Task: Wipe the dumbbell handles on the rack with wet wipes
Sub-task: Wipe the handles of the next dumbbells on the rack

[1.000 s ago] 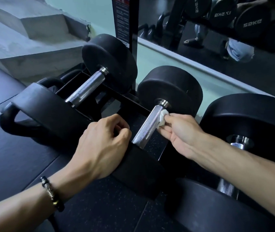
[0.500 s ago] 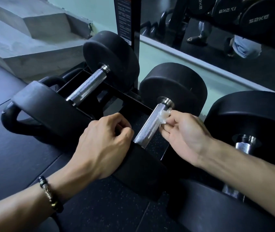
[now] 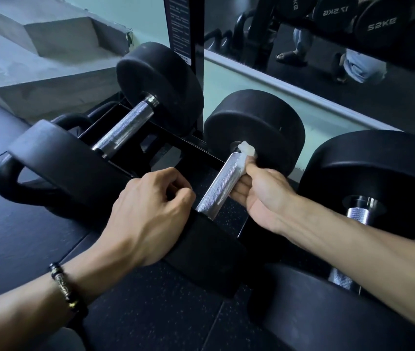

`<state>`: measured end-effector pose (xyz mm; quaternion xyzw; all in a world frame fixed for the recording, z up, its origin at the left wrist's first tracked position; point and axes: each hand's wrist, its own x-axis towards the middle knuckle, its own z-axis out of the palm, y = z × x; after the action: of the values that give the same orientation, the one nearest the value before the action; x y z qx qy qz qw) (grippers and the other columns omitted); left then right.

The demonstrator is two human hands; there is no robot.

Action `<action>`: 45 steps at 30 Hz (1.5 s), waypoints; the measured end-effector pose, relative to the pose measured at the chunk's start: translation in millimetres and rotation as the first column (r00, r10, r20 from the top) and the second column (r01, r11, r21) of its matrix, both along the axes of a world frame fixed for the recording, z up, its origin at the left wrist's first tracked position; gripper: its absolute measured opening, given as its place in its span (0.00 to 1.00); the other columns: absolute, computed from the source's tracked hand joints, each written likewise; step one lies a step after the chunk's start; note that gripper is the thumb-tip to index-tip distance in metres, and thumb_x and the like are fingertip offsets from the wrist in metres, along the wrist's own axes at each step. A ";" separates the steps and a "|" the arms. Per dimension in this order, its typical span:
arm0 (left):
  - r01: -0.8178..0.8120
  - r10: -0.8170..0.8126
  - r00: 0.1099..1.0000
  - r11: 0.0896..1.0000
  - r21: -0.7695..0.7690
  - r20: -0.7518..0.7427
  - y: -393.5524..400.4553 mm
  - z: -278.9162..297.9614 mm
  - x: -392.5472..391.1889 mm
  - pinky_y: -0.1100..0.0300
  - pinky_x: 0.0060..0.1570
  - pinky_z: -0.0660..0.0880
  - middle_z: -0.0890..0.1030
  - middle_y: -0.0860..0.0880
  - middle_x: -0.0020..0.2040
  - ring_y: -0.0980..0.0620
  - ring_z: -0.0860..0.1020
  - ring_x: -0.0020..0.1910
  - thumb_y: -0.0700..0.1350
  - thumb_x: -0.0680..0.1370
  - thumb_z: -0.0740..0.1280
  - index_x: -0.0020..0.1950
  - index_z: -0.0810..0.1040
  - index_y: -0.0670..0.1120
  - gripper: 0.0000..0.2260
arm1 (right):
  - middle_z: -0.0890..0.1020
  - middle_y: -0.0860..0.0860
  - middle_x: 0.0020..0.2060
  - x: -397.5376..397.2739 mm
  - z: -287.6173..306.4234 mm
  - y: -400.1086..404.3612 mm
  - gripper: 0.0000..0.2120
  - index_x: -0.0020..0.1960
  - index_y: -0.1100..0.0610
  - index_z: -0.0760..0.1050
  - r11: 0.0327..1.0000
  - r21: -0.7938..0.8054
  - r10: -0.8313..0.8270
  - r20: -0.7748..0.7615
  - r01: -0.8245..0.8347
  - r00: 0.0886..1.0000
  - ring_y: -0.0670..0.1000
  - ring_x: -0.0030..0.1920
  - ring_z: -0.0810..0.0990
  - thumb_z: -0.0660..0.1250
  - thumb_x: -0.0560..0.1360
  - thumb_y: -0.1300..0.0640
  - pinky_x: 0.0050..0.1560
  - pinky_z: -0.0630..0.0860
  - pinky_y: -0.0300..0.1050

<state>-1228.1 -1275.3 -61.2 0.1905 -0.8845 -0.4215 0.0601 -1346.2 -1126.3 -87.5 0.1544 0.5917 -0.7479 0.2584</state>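
Observation:
Three black dumbbells lie side by side on a low black rack. The middle dumbbell has a knurled steel handle. My right hand pinches a crumpled white wet wipe against the far end of that handle, by the far weight head. My left hand rests with curled fingers on the near head of the same dumbbell, just left of the handle. The left dumbbell's handle is bare. My right forearm partly covers the right dumbbell's handle.
A kettlebell sits on the dark rubber floor behind the left dumbbell's near head. Grey concrete steps rise at the back left. A wall mirror behind the rack reflects more dumbbells and a person's legs.
My right hand has slid the wipe along the middle handle toward the far head, and the wipe now bunches at the collar. My left hand stays on the near head.

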 end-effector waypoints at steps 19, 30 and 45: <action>0.007 -0.006 1.000 1.000 -0.024 0.026 0.1 2.4 -1.0 0.56 0.40 0.74 0.82 0.56 0.37 0.55 0.78 0.39 0.54 0.67 0.57 0.40 0.79 0.54 0.13 | 0.82 0.56 0.37 5.1 -9.1 15.1 0.14 0.48 0.63 0.75 0.940 0.145 0.317 -0.045 -0.308 0.947 0.53 0.38 0.81 0.57 0.85 0.54 0.41 0.80 0.43; -0.027 0.029 0.998 0.999 -0.038 0.057 3.1 5.8 -1.5 0.52 0.46 0.77 0.83 0.57 0.38 0.55 0.79 0.42 0.55 0.66 0.57 0.40 0.80 0.55 0.13 | 0.83 0.54 0.34 20.8 -14.5 27.2 0.11 0.47 0.66 0.81 0.809 0.139 0.580 -0.029 -0.571 0.814 0.47 0.35 0.81 0.70 0.76 0.57 0.37 0.78 0.36; -0.015 0.017 0.999 0.999 -0.052 0.049 2.3 3.5 -2.2 0.56 0.38 0.72 0.83 0.55 0.38 0.54 0.78 0.38 0.54 0.67 0.56 0.40 0.80 0.54 0.14 | 0.85 0.53 0.37 9.5 -11.4 21.2 0.06 0.49 0.60 0.78 0.941 0.000 0.339 0.008 -0.339 0.941 0.46 0.35 0.83 0.63 0.81 0.64 0.39 0.82 0.40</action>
<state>-1230.3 -1273.0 -57.7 0.2063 -0.8948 -0.3932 0.0464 -1336.7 -1105.1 -98.9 0.0533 0.6091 -0.6911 0.3855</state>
